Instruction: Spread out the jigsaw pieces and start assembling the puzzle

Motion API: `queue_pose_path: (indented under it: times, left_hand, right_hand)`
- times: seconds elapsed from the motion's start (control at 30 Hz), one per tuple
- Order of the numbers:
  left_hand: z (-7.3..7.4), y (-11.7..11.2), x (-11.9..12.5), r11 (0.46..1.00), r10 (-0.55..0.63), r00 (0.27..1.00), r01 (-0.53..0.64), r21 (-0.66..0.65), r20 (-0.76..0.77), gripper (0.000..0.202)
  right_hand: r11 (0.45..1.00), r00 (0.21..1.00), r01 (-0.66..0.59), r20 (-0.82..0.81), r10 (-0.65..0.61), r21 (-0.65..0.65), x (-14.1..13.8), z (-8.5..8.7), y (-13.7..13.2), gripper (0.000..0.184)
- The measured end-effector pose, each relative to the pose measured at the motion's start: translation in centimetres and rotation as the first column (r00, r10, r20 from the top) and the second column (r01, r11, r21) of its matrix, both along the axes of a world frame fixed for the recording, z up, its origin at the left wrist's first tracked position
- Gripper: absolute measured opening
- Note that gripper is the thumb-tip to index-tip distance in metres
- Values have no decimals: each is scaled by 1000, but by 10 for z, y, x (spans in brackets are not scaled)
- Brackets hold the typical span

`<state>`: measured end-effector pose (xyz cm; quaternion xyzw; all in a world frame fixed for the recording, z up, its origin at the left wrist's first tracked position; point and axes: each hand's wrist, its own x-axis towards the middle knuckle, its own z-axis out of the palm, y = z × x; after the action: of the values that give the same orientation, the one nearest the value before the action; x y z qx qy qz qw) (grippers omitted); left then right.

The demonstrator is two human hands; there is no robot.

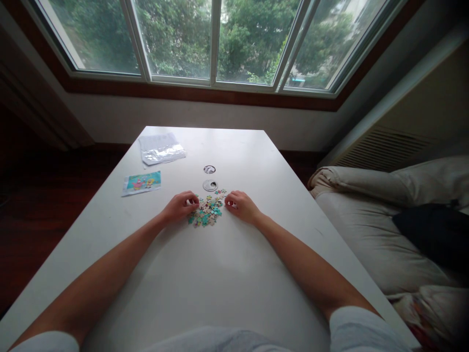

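A small heap of colourful jigsaw pieces (208,210) lies in the middle of the white table (220,274). My left hand (180,206) rests at the heap's left edge with its fingers curled onto the pieces. On the other side, my right hand (240,205) has its fingers curled in against the heap. What either hand grips, if anything, is too small to make out. Both forearms stretch across the table toward me.
A cartoon picture card (142,183) lies to the left, with a clear plastic bag (161,148) beyond it. A round cable hole (209,169) and its loose cap (210,185) sit just behind the heap. A cushioned sofa (388,220) stands along the table's right side.
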<state>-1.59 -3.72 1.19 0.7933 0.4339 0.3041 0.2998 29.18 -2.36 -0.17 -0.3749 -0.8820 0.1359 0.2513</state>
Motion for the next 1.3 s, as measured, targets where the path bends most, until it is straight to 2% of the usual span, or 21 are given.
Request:
queue_pose_path:
  times: [0.13,0.23,0.3,0.43,0.53,0.63,0.8,0.97,1.3]
  left_hand:
    - [-7,2,0,996,49,996,-44,-78,69,21]
    - [-9,3,0,993,99,990,-91,-81,99,23]
    - [-7,4,-2,990,139,989,-139,-6,50,19]
    - [-2,4,-7,953,217,969,-184,242,-117,11]
    - [-1,5,-12,921,257,939,-165,352,-231,13]
    - [-2,6,-13,912,250,915,-112,394,-318,15]
    - [-4,7,-13,920,209,897,-45,389,-390,11]
    - [-4,5,-12,934,207,903,-69,350,-375,10]
    - [-6,3,-11,952,205,908,-98,291,-366,15]
  right_hand:
    - [997,997,-78,14,78,-12,-1,3,-3,9]
    - [999,999,-32,-32,31,-16,-2,2,-1,10]
    - [1000,998,10,-64,-12,-23,-3,1,2,12]
    - [996,996,86,-36,-87,-38,-6,0,13,22]
    - [993,993,112,50,-110,-37,-10,0,20,27]
    - [992,986,127,107,-126,-6,-16,0,24,19]
    - [986,982,132,123,-144,100,-24,-4,24,13]
    - [978,979,119,142,-144,169,-26,-5,22,14]
    - [978,980,157,102,-172,141,-19,-6,22,13]
